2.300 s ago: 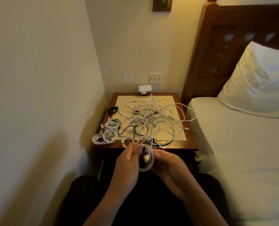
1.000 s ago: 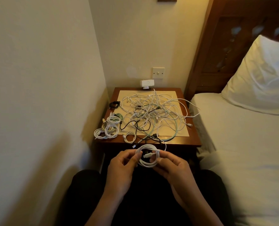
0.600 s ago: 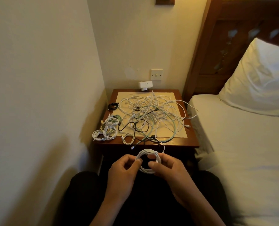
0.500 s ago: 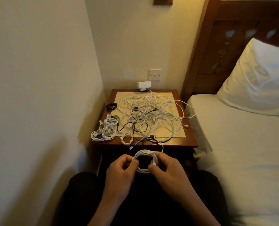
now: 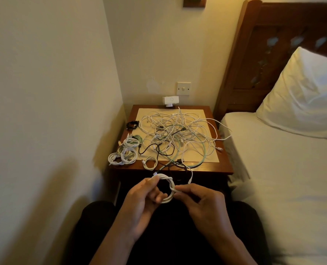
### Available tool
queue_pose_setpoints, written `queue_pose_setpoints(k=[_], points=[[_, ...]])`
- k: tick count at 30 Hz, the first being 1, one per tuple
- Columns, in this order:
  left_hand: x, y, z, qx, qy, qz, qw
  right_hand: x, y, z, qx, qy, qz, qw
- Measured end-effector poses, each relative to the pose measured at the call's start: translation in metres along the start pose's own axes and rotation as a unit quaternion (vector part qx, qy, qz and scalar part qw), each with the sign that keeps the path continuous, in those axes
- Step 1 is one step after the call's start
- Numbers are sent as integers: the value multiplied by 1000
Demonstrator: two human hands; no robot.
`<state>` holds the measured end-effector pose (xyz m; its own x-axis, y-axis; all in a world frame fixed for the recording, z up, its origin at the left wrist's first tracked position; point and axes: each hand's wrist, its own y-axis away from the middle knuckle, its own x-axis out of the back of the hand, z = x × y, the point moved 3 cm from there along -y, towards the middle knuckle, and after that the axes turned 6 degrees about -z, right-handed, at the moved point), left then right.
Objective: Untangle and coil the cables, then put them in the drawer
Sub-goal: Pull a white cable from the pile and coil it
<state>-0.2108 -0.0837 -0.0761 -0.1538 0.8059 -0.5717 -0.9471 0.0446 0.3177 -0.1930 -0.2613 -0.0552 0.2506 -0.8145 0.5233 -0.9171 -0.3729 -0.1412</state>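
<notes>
**A:** How tight is it around the nightstand?

**B:** Boxed in. The left wall runs along its left edge, and the bed sits close against the right one. The back edge meets the wall under the light switch. The only open side is the front, toward the person's lap.

**A:** And on top?

**B:** A loose tangle of cables, mostly white with green and black strands, covers much of the cream mat. One loop spills past the right edge toward the mattress. Coiled white cables bunch at the front-left corner, one overhanging the edge. A small coil lies just beside them, and a black coil sits farther back on the left. A couple of plug ends droop over the front edge.

**A:** The one being worked on?

**B:** The white cable coil is off the table, held in the air just in front of the front edge, above the lap. The left hand pinches its upper-left arc between thumb and forefinger, with the other fingers curled under the ring. The right hand pinches the right side, where a wrap crosses the loops, and its remaining fingers are loosely bent.
</notes>
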Motion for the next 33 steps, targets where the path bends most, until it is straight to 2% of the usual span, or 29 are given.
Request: queue_pose_setpoints(k=[3, 8, 10, 14, 17, 19, 21, 23, 25, 29, 33], points=[[3, -4, 9, -25, -30, 24, 999, 6, 2, -4, 20, -49, 3, 999], [-2, -6, 39, -9, -117, -13, 993, 18, 0, -13, 100, 4, -30, 995], [-10, -8, 45, -17, -75, -12, 997, 16, -4, -19, 121, 23, -18, 992], [-25, -12, 36, -56, 87, 27, 994, 0, -10, -25, 148, 85, 27, 985], [-23, -15, 28, -63, 112, 65, 990, -17, -4, -27, 122, 85, 32, 988], [-21, -12, 25, -66, 95, 58, 992, -19, -3, -28, 95, 45, 52, 993], [-21, -7, 22, -67, 80, 36, 994, -15, -6, -23, 30, -23, 67, 997], [-21, -3, 20, -70, 66, 17, 995, -14, -11, -15, -77, -152, 22, 985], [-20, -2, 18, -71, 50, 25, 996, -18, -14, -10, -144, -248, -43, 957], [-14, -7, 10, -49, 35, 138, 989, -18, -18, -10, -131, -199, -46, 970], [-11, -13, 3, -29, 70, 195, 978, -22, -16, -11, -81, -87, -27, 993]])
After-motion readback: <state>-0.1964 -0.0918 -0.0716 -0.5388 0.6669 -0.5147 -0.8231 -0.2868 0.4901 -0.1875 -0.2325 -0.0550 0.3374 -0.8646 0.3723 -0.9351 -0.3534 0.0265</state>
